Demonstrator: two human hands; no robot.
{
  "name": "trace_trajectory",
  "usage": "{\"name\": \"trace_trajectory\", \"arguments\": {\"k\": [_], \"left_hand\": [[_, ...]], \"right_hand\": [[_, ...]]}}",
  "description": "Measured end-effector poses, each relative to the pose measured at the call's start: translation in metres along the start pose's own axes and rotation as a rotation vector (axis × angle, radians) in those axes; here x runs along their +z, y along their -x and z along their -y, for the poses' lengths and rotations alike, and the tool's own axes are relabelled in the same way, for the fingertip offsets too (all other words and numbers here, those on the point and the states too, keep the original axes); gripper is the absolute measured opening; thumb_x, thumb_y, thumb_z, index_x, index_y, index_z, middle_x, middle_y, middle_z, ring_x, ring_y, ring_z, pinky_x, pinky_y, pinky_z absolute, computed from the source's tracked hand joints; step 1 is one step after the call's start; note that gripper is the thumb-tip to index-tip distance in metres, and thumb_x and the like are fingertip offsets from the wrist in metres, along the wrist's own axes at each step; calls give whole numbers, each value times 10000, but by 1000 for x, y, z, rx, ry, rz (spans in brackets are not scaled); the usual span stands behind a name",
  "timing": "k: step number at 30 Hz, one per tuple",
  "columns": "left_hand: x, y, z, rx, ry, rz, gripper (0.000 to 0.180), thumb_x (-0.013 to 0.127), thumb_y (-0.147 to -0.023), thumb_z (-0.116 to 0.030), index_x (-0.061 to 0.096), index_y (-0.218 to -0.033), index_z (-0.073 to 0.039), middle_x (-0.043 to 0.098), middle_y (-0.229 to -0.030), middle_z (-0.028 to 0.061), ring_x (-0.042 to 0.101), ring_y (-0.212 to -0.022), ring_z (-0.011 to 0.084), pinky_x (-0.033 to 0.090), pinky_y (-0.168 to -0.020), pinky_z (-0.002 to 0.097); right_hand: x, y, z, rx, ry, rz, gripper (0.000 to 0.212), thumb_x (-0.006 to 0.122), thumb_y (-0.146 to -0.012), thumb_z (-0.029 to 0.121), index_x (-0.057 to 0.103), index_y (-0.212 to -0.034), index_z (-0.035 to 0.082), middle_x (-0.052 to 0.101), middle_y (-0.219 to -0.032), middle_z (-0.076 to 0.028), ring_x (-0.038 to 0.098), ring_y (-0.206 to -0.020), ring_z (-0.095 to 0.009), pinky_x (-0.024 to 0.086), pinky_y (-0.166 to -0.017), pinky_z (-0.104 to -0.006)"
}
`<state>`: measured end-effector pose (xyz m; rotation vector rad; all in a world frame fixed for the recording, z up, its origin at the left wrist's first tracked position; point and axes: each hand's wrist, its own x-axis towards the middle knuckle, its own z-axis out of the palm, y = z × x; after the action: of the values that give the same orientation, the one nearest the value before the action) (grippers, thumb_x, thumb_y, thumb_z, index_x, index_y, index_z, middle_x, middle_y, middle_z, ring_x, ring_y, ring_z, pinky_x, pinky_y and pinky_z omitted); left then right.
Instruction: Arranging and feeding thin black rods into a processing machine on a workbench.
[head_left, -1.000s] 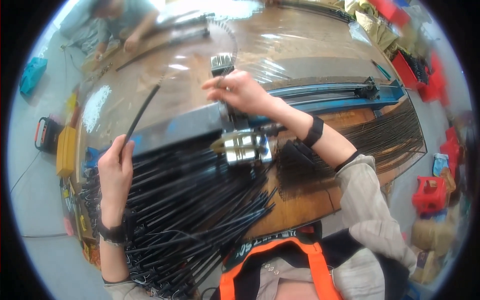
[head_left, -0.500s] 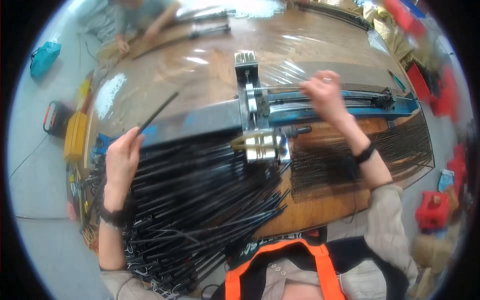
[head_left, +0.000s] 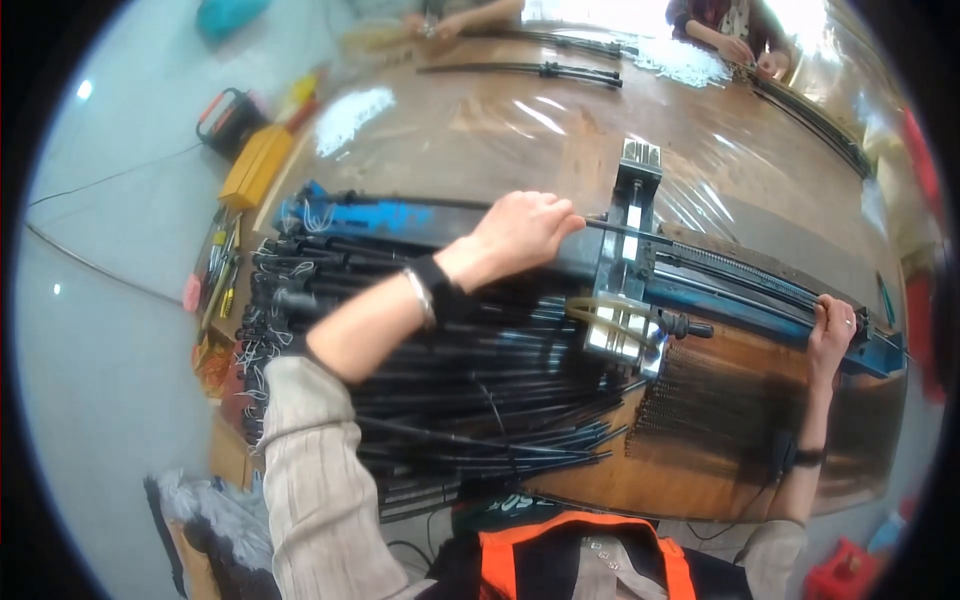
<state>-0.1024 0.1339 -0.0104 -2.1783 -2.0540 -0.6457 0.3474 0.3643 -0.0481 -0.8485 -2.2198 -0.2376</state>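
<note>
My left hand [head_left: 525, 235] is closed round a thin black tube [head_left: 620, 228], which points right across the metal clamp block [head_left: 630, 250] of a bench fixture. From near the tube's right part, a long coil spring [head_left: 740, 266] runs along the fixture's blue rail [head_left: 735, 297]. At the rail's right end my right hand [head_left: 830, 335] has its fingers closed at the spring's end, which they partly cover. Below my left forearm lies a thick bundle of black tubes [head_left: 450, 370] with white cords at their left ends. Many dark springs [head_left: 710, 400] lie in front of the rail.
A yellow box [head_left: 257, 165] and assorted hand tools [head_left: 218, 260] line the table's left edge. White pieces form piles [head_left: 352, 118] on the far side. Two people's hands [head_left: 735, 48] work at the far edge, near more black rods [head_left: 585, 72]. A red container [head_left: 840, 572] stands lower right.
My left hand has swung right with the black tube, from the bundle's left side to the clamp block. My right hand has moved right along the rail to its end. The view has shifted.
</note>
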Motion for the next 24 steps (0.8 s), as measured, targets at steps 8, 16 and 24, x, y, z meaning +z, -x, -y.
{"name": "trace_trajectory", "arguments": {"k": [8, 16, 24], "left_hand": [[15, 1, -2, -34, 171, -184, 182, 697, -874, -251, 682, -840, -73, 641, -788, 117, 627, -744, 354, 507, -659, 427], [15, -1, 0, 9, 80, -169, 187, 665, -896, -253, 663, -859, -71, 650, -787, 136, 634, -738, 371, 507, -643, 454], [13, -14, -12, -128, -29, 48, 208, 544, -964, -242, 604, -890, -57, 646, -801, 205, 625, -801, 428, 488, -655, 503]], "right_hand": [[3, 3, -5, 36, 13, 33, 51, 618, -905, 43, 607, -953, 31, 590, -911, -125, 570, -932, -306, 437, -872, -398], [-9, 3, 55, -109, 74, 65, 298, 644, -887, 62, 656, -1185, 54, 672, -1198, -83, 549, -1239, -264, 342, -1061, -433], [-9, 32, 133, -142, -214, 112, 261, 709, -847, 143, 671, -1098, 82, 704, -959, -24, 625, -968, -217, 381, -889, -389]]}}
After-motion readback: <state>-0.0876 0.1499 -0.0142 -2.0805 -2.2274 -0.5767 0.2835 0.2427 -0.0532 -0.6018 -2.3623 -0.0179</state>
